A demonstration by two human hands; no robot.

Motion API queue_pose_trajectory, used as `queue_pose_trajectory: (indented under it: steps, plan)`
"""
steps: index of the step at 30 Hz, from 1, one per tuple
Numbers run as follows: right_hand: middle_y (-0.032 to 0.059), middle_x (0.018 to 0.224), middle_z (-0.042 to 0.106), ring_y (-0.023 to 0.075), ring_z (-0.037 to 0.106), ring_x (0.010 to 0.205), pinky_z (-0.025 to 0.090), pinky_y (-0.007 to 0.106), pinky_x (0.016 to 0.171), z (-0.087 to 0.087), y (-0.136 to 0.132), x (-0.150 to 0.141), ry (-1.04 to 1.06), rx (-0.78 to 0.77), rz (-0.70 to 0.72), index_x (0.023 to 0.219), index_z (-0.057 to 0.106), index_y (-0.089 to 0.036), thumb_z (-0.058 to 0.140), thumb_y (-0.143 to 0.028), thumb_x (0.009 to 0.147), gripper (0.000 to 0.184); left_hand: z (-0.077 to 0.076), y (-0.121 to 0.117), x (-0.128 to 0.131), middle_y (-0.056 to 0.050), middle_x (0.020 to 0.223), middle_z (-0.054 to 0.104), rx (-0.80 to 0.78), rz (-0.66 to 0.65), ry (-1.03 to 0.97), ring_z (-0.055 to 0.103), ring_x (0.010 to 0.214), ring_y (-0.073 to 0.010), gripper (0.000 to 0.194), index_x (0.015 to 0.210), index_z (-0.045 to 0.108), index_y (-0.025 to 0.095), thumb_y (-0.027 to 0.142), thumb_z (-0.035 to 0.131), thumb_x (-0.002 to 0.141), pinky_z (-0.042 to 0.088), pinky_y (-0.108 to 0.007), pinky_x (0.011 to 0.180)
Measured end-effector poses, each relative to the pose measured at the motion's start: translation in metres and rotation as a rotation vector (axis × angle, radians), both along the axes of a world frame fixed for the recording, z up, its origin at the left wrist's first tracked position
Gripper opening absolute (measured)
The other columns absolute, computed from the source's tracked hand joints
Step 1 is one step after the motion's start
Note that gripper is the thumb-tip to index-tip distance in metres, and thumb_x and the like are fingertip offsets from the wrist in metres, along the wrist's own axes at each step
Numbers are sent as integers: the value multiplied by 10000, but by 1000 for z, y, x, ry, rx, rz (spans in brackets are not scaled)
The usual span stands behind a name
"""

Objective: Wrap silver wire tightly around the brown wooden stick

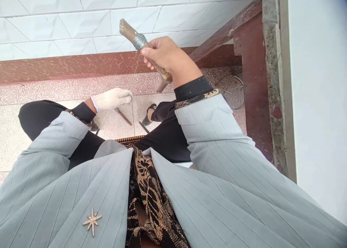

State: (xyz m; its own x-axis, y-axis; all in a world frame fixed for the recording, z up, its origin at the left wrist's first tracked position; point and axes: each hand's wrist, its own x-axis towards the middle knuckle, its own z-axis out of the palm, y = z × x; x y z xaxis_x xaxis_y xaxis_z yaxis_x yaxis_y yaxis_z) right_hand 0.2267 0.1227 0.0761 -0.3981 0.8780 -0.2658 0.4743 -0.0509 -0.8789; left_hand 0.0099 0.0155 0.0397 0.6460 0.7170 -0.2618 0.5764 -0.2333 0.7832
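Observation:
My right hand [164, 54] is raised in front of the tiled wall, its bare fingers wrapped round a brown wooden stick [128, 29]. Grey wire [140, 41] is wound in a tight band round the stick, just beyond my thumb. A faint thin strand hangs from near the band down towards my left hand [112, 98]. That hand wears a whitish knitted glove, with the fingers curled and pressed together; what lies in them is hidden. Just below the glove shows a thin tool with a brown handle [124, 117]; whether the glove touches it I cannot tell.
White tiles [84, 24] cover the wall ahead, above a reddish-brown skirting [81, 64]. At the right stands a dark red wooden frame [252, 78], with a loose coil of thin cable [233, 92] on the floor beside it. A woven seat edge [130, 139] shows between my legs.

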Motion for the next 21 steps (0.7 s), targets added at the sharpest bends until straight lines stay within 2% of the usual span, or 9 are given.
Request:
queue_pose_trajectory:
  steps: [3, 5, 8, 10, 13, 16, 18, 21]
  plan:
    - [32, 789, 616, 148, 535, 682, 471, 312, 679, 0, 0, -5, -176, 6, -4, 820, 531, -227, 672, -391, 968, 262, 7, 0, -1, -7, 788, 637, 4, -31, 34, 583, 745, -148, 297, 940, 686, 167, 377, 478, 961, 465, -288, 759]
    - [45, 819, 633, 132, 549, 684, 452, 303, 703, 2, 1, -7, -356, 32, 54, 853, 548, -200, 628, -311, 1006, 205, 13, 1, -5, -8, 794, 636, 20, -23, 48, 584, 755, -149, 307, 940, 687, 165, 386, 474, 963, 471, -293, 778]
    - [80, 815, 642, 156, 581, 738, 412, 318, 730, 1, 3, -10, -701, 99, 305, 862, 592, -160, 618, -269, 1009, 185, 21, 3, -16, -11, 815, 635, 72, 46, 49, 577, 775, -146, 319, 932, 675, 161, 397, 465, 974, 483, -301, 807]
    - [74, 759, 637, 160, 579, 721, 395, 318, 713, -4, 2, -13, -828, 62, 506, 832, 626, -137, 631, -264, 999, 210, 25, 4, -24, -21, 853, 646, 111, 120, 16, 579, 798, -144, 321, 929, 663, 156, 396, 457, 987, 492, -307, 836]
    - [11, 650, 602, 127, 548, 629, 389, 286, 677, -16, -9, -24, -803, -85, 738, 773, 671, -123, 706, -237, 958, 220, 29, 5, -32, -33, 879, 653, 132, 224, -27, 593, 824, -148, 297, 934, 654, 150, 374, 468, 989, 502, -317, 852]
    - [-43, 549, 541, 89, 488, 549, 359, 254, 632, -21, -24, -37, -743, -154, 839, 735, 694, -119, 772, -177, 909, 199, 30, 6, -32, -25, 803, 608, 96, 323, 2, 605, 789, -155, 261, 935, 655, 147, 335, 480, 979, 502, -322, 794]
    - [-56, 517, 524, 72, 464, 523, 330, 242, 603, -16, -32, -41, -682, -180, 931, 750, 696, -107, 732, -141, 942, 198, 29, 7, -31, -14, 760, 566, 74, 386, 8, 590, 751, -148, 252, 937, 649, 151, 318, 469, 991, 480, -318, 752]
    - [-76, 534, 507, 42, 467, 537, 320, 206, 599, 0, -34, -36, -506, -256, 1004, 771, 680, -96, 708, -114, 961, 193, 27, 11, -33, -1, 720, 513, 53, 476, -42, 494, 676, -112, 250, 909, 627, 169, 318, 461, 1021, 414, -304, 684]
